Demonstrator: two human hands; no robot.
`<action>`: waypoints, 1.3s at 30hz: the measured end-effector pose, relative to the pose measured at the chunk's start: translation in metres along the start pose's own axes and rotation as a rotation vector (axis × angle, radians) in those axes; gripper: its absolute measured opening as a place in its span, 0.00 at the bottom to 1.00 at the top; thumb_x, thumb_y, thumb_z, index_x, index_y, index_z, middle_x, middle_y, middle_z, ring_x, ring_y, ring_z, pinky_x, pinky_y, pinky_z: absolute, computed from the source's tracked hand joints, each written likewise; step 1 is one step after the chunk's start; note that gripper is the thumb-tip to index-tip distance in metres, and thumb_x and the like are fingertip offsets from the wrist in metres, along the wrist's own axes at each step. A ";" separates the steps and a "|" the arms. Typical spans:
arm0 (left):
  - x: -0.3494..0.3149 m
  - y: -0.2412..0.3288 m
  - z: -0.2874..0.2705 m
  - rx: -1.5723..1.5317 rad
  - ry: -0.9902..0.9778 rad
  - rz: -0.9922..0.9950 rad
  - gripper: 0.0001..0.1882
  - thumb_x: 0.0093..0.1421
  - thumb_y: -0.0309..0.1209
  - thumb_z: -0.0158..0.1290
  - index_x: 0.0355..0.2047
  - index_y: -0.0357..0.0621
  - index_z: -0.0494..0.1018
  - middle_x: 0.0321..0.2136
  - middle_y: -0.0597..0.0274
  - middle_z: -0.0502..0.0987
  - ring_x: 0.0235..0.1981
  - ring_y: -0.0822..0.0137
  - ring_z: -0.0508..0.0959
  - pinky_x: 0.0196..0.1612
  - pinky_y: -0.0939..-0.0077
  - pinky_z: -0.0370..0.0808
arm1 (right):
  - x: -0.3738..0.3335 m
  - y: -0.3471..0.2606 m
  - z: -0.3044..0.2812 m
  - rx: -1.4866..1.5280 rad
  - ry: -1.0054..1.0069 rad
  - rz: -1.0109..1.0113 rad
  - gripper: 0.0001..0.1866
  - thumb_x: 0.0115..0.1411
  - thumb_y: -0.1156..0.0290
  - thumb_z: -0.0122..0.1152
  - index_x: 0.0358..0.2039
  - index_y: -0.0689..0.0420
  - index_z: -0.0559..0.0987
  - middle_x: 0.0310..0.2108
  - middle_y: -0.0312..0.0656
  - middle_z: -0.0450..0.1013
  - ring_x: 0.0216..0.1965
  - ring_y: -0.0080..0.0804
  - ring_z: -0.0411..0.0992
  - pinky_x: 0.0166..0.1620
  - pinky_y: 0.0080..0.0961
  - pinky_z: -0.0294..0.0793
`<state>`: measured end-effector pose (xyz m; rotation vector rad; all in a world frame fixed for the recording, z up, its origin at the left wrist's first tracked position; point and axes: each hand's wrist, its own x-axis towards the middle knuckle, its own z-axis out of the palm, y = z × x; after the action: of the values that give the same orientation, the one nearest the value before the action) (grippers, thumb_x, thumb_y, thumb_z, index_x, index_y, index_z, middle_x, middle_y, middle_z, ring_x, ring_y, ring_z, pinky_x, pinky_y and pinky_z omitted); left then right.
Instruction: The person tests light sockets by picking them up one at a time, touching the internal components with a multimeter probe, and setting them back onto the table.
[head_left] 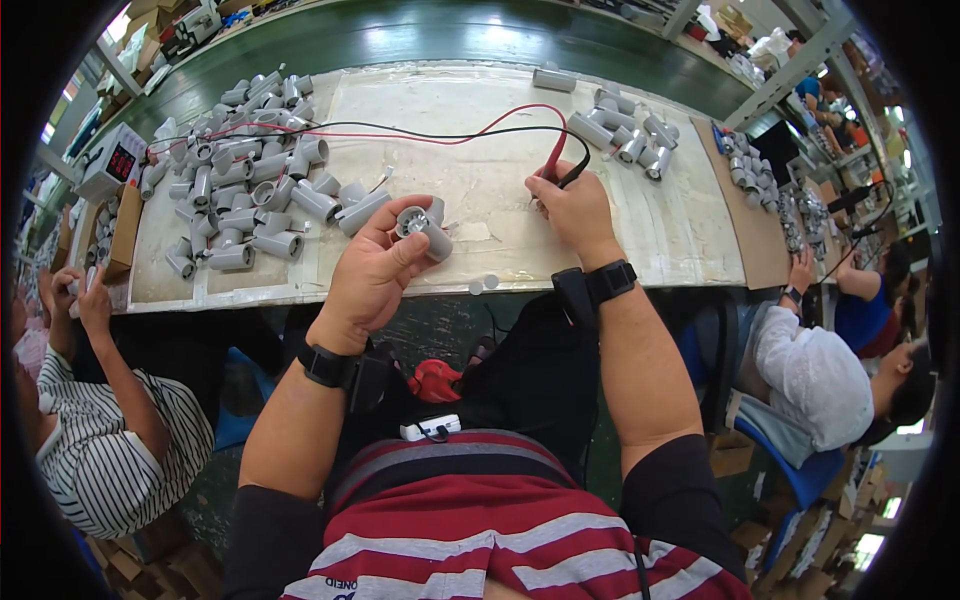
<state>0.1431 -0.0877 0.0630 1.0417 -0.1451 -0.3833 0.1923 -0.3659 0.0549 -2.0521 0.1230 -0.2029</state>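
My left hand (368,268) is closed round a grey plastic housing (438,244), a T-like piece of short cylinders. Its open round end faces up and shows metal contacts inside. To the right of it, my right hand (582,215) grips a red test probe (553,155) and a black test probe (575,174) together. The probe tips point down toward the tabletop and are mostly hidden by the fingers, apart from the housing. Red and black leads run from the probes across the table to a white meter box (112,165) with a red lit display.
A big heap of grey housings (240,190) covers the table's left side. A smaller group (628,135) lies at the right. Two small pale discs (484,284) sit near the front edge of the table (400,110). Other people (110,430) sit close on both sides.
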 end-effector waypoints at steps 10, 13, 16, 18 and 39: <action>0.006 -0.009 -0.020 0.081 -0.042 0.012 0.23 0.67 0.26 0.59 0.62 0.42 0.70 0.48 0.57 0.79 0.49 0.68 0.80 0.54 0.74 0.78 | -0.004 -0.008 -0.002 -0.050 -0.011 -0.056 0.09 0.62 0.69 0.68 0.32 0.62 0.82 0.21 0.34 0.76 0.22 0.19 0.72 0.27 0.20 0.70; 0.007 -0.013 -0.025 0.017 -0.025 0.017 0.24 0.67 0.26 0.59 0.63 0.43 0.70 0.48 0.56 0.79 0.49 0.68 0.80 0.55 0.73 0.78 | -0.005 -0.006 -0.001 0.029 -0.036 0.025 0.09 0.62 0.68 0.68 0.32 0.62 0.82 0.22 0.34 0.77 0.23 0.19 0.73 0.28 0.19 0.70; 0.008 -0.014 -0.027 -0.024 -0.021 0.011 0.24 0.67 0.26 0.59 0.63 0.42 0.70 0.49 0.56 0.79 0.49 0.68 0.80 0.55 0.73 0.78 | -0.008 -0.001 0.004 0.169 -0.025 0.025 0.09 0.63 0.68 0.68 0.33 0.63 0.82 0.24 0.35 0.78 0.24 0.19 0.73 0.29 0.18 0.70; 0.008 -0.015 -0.029 -0.044 -0.019 0.007 0.24 0.67 0.26 0.59 0.63 0.42 0.70 0.49 0.57 0.79 0.49 0.68 0.80 0.55 0.73 0.78 | -0.007 0.001 0.005 0.143 -0.017 0.017 0.09 0.63 0.68 0.67 0.34 0.63 0.82 0.24 0.35 0.78 0.24 0.19 0.73 0.29 0.18 0.70; 0.009 -0.019 -0.034 -0.005 -0.051 0.033 0.23 0.70 0.27 0.55 0.64 0.42 0.67 0.55 0.45 0.77 0.57 0.53 0.79 0.61 0.56 0.76 | -0.034 -0.022 0.043 0.481 -0.042 0.095 0.10 0.65 0.70 0.66 0.37 0.65 0.83 0.28 0.40 0.80 0.26 0.24 0.77 0.31 0.21 0.77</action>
<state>0.1572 -0.0718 0.0291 1.0238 -0.2069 -0.3800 0.1673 -0.3122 0.0509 -1.5666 0.1311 -0.1156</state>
